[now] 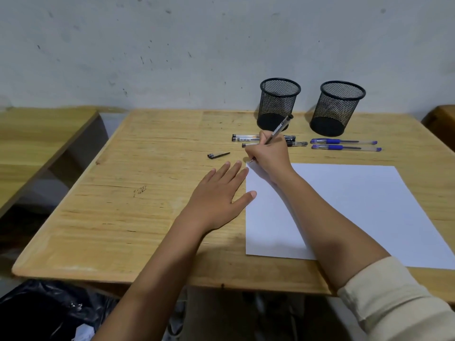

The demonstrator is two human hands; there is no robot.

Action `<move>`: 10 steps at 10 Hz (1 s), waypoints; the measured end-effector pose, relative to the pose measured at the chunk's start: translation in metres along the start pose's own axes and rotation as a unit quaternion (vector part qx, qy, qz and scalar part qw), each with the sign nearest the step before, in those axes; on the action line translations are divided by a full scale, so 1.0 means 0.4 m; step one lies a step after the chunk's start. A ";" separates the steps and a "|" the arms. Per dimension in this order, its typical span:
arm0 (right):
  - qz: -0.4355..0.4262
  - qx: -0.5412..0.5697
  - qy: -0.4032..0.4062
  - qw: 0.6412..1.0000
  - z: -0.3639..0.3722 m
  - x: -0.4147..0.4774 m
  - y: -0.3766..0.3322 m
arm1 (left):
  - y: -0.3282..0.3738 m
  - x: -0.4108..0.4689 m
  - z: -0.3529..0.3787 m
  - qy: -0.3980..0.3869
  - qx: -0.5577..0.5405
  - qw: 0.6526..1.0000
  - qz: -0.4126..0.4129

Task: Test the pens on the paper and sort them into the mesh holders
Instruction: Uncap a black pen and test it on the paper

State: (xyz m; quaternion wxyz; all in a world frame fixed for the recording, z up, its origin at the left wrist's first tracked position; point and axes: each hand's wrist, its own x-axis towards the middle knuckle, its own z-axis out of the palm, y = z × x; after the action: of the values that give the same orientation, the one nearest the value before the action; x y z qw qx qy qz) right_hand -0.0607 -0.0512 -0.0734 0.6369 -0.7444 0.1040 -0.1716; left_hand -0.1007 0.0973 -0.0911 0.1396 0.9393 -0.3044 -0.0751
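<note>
My right hand (269,159) grips a black pen (279,129) in a writing hold, its tip at the top left corner of the white paper (344,205). My left hand (219,196) lies flat and open on the desk, thumb touching the paper's left edge. A black pen cap (218,155) lies loose to the left. Behind my right hand lie two black pens (246,138), partly hidden. Two blue pens (344,144) lie side by side further right. Two black mesh holders, left (278,104) and right (336,108), stand at the back and look empty.
The wooden desk (135,193) backs onto a grey wall. A second desk (32,134) stands to the left across a gap. A dark bag (49,313) lies on the floor below the front left corner.
</note>
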 end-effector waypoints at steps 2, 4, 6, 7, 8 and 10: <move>0.005 0.009 -0.025 1.000 0.001 -0.006 -0.010 | 0.001 -0.001 0.001 0.001 0.004 1.000 -0.001; -0.007 -0.008 -0.004 1.000 0.001 -0.004 -0.001 | 0.000 0.001 0.003 0.003 0.002 1.000 -0.001; 0.011 -0.002 0.004 1.000 -0.001 -0.003 0.001 | 0.002 0.002 0.001 0.006 0.002 1.000 -0.002; 0.005 -0.012 0.012 1.000 -0.002 -0.004 0.000 | 0.002 0.000 0.001 0.007 0.004 1.000 -0.002; 0.008 -0.009 0.012 1.000 -0.002 -0.003 0.001 | 0.003 0.002 0.000 0.006 0.003 1.000 -0.002; -0.007 -0.021 0.024 0.999 -0.002 0.001 0.010 | 0.001 0.001 0.002 0.007 0.003 1.000 -0.001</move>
State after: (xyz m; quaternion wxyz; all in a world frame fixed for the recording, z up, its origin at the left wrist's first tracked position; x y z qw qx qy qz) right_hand -0.0604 -0.0527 -0.0770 0.6170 -0.7542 0.1174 -0.1919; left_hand -0.1008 0.0965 -0.0919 0.1392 0.9405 -0.3026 -0.0674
